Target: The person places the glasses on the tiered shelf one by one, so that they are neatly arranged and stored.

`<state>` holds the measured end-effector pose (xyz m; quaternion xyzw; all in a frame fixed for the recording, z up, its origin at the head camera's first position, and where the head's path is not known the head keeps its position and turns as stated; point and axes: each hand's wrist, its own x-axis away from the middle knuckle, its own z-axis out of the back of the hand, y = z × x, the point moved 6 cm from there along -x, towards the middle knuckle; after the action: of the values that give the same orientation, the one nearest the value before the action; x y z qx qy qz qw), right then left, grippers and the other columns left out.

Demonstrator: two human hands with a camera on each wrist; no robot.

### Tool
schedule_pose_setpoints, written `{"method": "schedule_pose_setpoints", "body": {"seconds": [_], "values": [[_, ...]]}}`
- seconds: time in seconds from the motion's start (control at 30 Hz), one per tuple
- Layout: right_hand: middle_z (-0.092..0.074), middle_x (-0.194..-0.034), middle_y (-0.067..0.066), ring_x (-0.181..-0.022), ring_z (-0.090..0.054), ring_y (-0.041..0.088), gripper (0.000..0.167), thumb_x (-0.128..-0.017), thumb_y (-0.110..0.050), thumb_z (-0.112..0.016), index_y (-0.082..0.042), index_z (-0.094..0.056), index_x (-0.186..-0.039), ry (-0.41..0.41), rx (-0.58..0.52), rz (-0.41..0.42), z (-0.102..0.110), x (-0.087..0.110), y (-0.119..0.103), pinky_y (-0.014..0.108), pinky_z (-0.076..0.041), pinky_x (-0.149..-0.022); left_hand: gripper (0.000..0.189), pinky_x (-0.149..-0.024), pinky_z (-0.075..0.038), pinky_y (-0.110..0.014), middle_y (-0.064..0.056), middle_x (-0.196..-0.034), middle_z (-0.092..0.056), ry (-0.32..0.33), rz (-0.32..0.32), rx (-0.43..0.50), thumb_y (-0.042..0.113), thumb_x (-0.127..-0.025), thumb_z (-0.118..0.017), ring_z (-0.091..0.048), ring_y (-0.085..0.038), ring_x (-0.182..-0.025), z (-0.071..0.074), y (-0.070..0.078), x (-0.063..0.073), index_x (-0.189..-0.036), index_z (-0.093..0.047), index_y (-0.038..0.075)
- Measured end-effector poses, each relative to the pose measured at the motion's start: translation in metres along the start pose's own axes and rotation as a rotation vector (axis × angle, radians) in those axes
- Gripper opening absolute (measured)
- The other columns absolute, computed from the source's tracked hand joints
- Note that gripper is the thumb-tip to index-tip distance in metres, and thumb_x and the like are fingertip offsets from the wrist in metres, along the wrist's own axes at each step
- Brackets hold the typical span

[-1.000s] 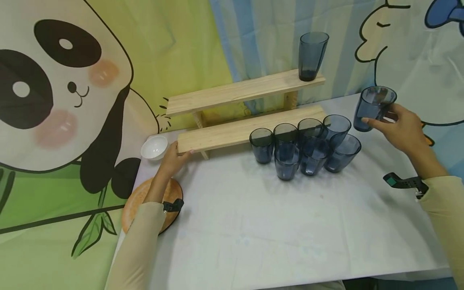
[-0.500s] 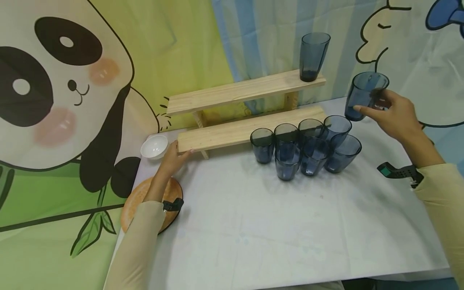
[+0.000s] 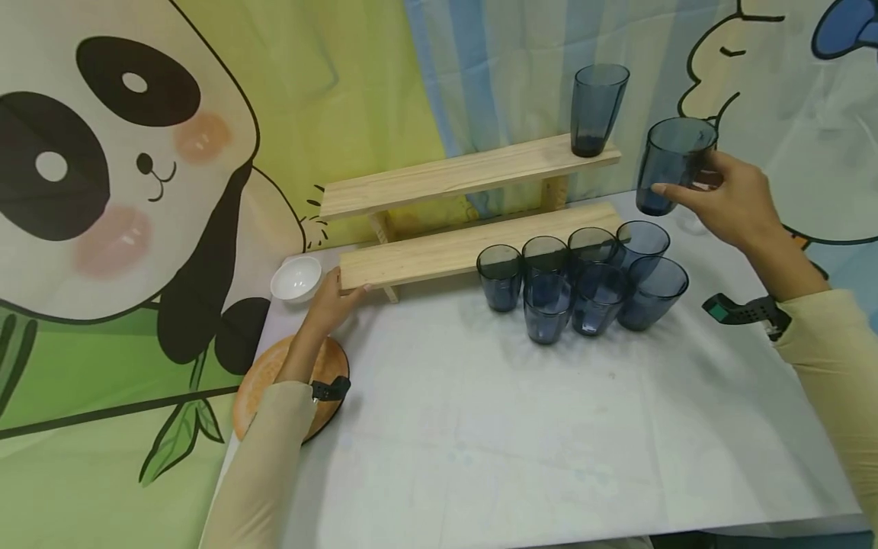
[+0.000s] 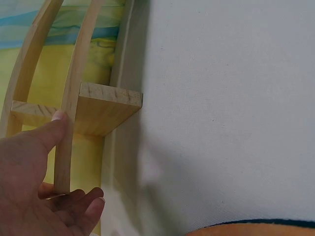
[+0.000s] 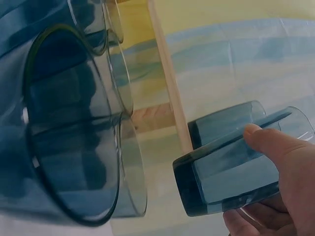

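In the head view my right hand (image 3: 737, 198) holds a blue-tinted glass tumbler (image 3: 668, 156) upright in the air, right of the two-tier wooden shelf (image 3: 418, 255). The right wrist view shows my thumb along that tumbler's side (image 5: 236, 172), with the other fingers partly hidden behind it. A matching tumbler (image 3: 597, 107) stands on the right end of the upper board. My left hand (image 3: 332, 305) grips the left end of the lower board. In the left wrist view the thumb lies on one face of the wooden board (image 4: 68, 142), and the fingers reach round its end.
Several more blue tumblers (image 3: 546, 309) stand in a close group in front of the lower board's right half. A small white bowl (image 3: 296, 279) sits left of the shelf. An orange round piece (image 3: 332, 358) lies beneath my left forearm on the white-covered table (image 3: 480, 457).
My right hand has carried the tumbler leftward and upward, closer to the shelf's right end. My left hand keeps its grip on the lower board. The grouped tumblers stay put.
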<state>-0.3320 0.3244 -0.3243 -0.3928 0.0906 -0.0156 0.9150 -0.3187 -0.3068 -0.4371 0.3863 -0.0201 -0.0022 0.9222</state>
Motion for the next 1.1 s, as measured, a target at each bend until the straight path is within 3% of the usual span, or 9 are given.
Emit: {"method": "schedule_pose_setpoints", "body": {"seconds": [0.47,0.7,0.93,1.1], "values": [[-0.046,-0.162,0.021,-0.152,-0.04,0.041,0.083,-0.096,-0.057,-0.071,-0.006,-0.047,-0.156,-0.016,-0.025,0.068,-0.009,-0.023,-0.059,0.066,-0.034,-0.12,0.087,-0.124,-0.029,-0.061,-0.029,-0.163,-0.036,-0.009,0.018,-0.011,0.042,-0.104,-0.067,-0.036,-0.046,-0.152,-0.002,0.001,0.0,-0.163,-0.023,-0.005],[-0.051,-0.16,0.013,-0.151,-0.044,0.034,0.081,-0.093,-0.06,-0.072,-0.011,-0.052,-0.155,-0.054,-0.089,0.059,-0.031,-0.04,-0.085,0.058,-0.04,-0.12,0.084,-0.125,-0.028,-0.061,-0.031,-0.161,-0.038,-0.01,0.0,-0.027,0.039,-0.106,-0.066,-0.037,-0.047,-0.151,-0.001,0.003,0.0,-0.163,-0.024,-0.006],[-0.057,-0.151,0.016,-0.142,-0.055,0.032,0.077,-0.093,-0.06,-0.072,-0.007,-0.057,-0.148,-0.029,-0.11,0.072,-0.051,-0.054,-0.105,0.05,-0.047,-0.115,0.085,-0.126,-0.026,-0.061,-0.031,-0.162,-0.036,-0.013,0.001,-0.036,0.04,-0.105,-0.066,-0.035,-0.047,-0.152,0.0,0.003,-0.001,-0.163,-0.022,-0.006],[-0.055,-0.152,0.018,-0.141,-0.055,0.035,0.08,-0.095,-0.06,-0.07,-0.004,-0.054,-0.15,-0.034,-0.09,0.091,-0.065,-0.062,-0.117,0.051,-0.047,-0.115,0.085,-0.127,-0.025,-0.061,-0.031,-0.162,-0.036,-0.015,0.0,-0.031,0.039,-0.105,-0.066,-0.034,-0.047,-0.152,0.001,0.003,-0.002,-0.163,-0.023,-0.006]]}}
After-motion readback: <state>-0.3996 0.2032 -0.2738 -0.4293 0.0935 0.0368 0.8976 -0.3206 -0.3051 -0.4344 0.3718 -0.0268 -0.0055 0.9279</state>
